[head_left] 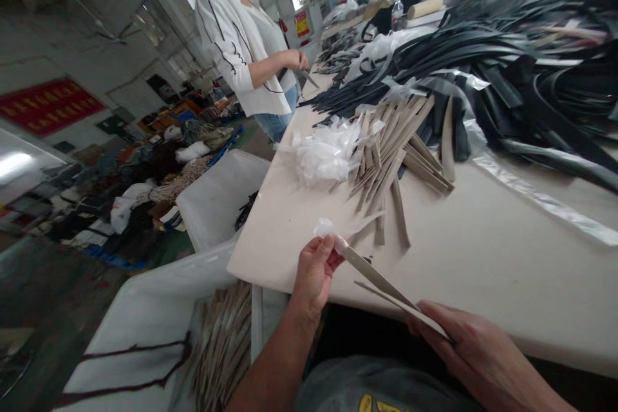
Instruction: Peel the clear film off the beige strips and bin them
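Note:
My left hand (316, 270) pinches the far end of a beige strip (374, 272), where clear plastic film (326, 226) wraps the tip and trails to the right. My right hand (456, 335) is closed around the near end of the strip, which looks folded or doubled there; a second tapered tip points back toward my left hand. Both hands are over the table's near edge. Beyond them lies a pile of similar beige strips (386, 148), with a heap of crumpled clear plastic (323, 154) at its left.
Black strips (415, 71) cover the far side of the table (506, 270). A white bin (140, 309) holding beige strips stands at my left, another white bin (222, 193) beyond it. Across the table corner, a person in a white jacket (232, 45) holds a blade-like tool.

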{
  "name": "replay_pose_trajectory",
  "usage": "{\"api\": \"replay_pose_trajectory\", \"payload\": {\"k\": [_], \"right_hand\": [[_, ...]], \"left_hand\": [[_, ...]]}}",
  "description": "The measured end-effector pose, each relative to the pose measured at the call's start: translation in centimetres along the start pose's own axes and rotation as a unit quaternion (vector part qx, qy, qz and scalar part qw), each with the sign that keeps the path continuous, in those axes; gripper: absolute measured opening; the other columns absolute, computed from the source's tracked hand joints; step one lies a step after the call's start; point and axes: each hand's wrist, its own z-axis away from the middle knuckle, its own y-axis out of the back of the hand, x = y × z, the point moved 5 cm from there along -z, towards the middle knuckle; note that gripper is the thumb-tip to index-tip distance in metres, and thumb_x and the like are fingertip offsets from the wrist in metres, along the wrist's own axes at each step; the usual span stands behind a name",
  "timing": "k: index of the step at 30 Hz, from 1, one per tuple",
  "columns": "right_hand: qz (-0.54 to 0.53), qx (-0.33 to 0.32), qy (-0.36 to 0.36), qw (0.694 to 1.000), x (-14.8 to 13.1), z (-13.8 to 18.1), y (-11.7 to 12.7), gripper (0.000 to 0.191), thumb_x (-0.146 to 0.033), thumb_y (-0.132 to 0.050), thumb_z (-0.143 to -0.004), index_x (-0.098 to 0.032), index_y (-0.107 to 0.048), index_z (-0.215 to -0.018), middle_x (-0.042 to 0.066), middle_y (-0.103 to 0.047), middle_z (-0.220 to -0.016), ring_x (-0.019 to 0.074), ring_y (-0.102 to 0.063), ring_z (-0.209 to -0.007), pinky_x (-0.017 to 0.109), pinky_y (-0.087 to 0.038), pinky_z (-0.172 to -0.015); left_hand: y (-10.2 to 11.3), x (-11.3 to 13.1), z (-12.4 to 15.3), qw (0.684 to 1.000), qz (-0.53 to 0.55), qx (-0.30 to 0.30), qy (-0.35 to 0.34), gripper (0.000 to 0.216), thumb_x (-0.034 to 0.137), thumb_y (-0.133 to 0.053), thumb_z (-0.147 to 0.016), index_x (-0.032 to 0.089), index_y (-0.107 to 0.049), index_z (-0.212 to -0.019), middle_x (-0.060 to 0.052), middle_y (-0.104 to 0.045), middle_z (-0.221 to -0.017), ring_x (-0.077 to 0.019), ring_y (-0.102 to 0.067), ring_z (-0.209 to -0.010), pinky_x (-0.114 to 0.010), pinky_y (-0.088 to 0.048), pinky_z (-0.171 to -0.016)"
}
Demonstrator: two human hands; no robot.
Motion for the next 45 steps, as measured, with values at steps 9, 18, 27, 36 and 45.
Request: {"api": "replay_pose_trajectory", "payload": {"k": [9,18,27,36,45], "right_hand": [[-0.06,-0.066,-0.038,0.995,-0.1,-1.0,-1.3,0.04,-0.045,-0.03,-0.095,-0.023,-0.056,-0.074,0.0,-0.06,-0.06,0.0134,-0.055,-0.045,0.021,-0.042,-0.043],[-0.067,-0.075,-0.043,0.994,1.7,0.6,-2.3,0.041,-0.046,-0.029,-0.095,-0.023,-0.056,-0.075,0.003,-0.065,-0.068,0.0141,-0.054,-0.045,0.023,-0.042,-0.041],[-0.051,-0.076,-0.047,0.995,0.6,-0.4,-2.2,0.039,-0.046,-0.031,-0.092,-0.023,-0.056,-0.074,0.003,-0.061,-0.063,0.0149,-0.053,-0.047,0.023,-0.041,-0.043],[-0.221,-0.074,-0.051,0.971,-1.4,-2.0,-1.5,0.056,-0.068,-0.028,-0.088,-0.021,-0.052,-0.07,-0.001,-0.054,-0.062,0.012,-0.048,-0.044,0.023,-0.039,-0.043],[-0.223,-0.068,-0.035,0.972,-1.2,-2.4,-2.0,0.052,-0.063,-0.029,-0.092,-0.02,-0.054,-0.075,-0.002,-0.053,-0.064,0.0117,-0.05,-0.047,0.022,-0.041,-0.045]], "left_hand": [[-0.9,-2.9,2.0,0.999,-0.011,-0.032,0.027,0.025,0.029,-0.084,-0.062,0.012,-0.07,-0.073,-0.004,-0.072,-0.073,-0.0145,-0.067,-0.072,-0.026,-0.053,-0.073],[1.0,-0.8,0.5,0.999,0.006,0.04,-0.02,0.028,0.035,-0.082,-0.063,0.014,-0.069,-0.075,-0.004,-0.073,-0.075,-0.0122,-0.066,-0.069,-0.024,-0.051,-0.071],[0.5,-2.2,1.6,1.0,-0.025,0.006,-0.016,0.024,0.033,-0.082,-0.064,0.014,-0.071,-0.074,-0.003,-0.072,-0.074,-0.011,-0.062,-0.068,-0.023,-0.049,-0.071],[-2.2,-3.9,4.5,0.978,-0.167,-0.119,0.044,0.029,0.038,-0.074,-0.073,0.01,-0.072,-0.079,-0.004,-0.067,-0.068,-0.0133,-0.057,-0.062,-0.027,-0.044,-0.066],[-1.9,-3.9,3.7,0.992,-0.107,-0.069,0.01,0.027,0.038,-0.072,-0.074,0.011,-0.071,-0.077,-0.002,-0.065,-0.063,-0.0122,-0.056,-0.058,-0.027,-0.045,-0.065]]}}
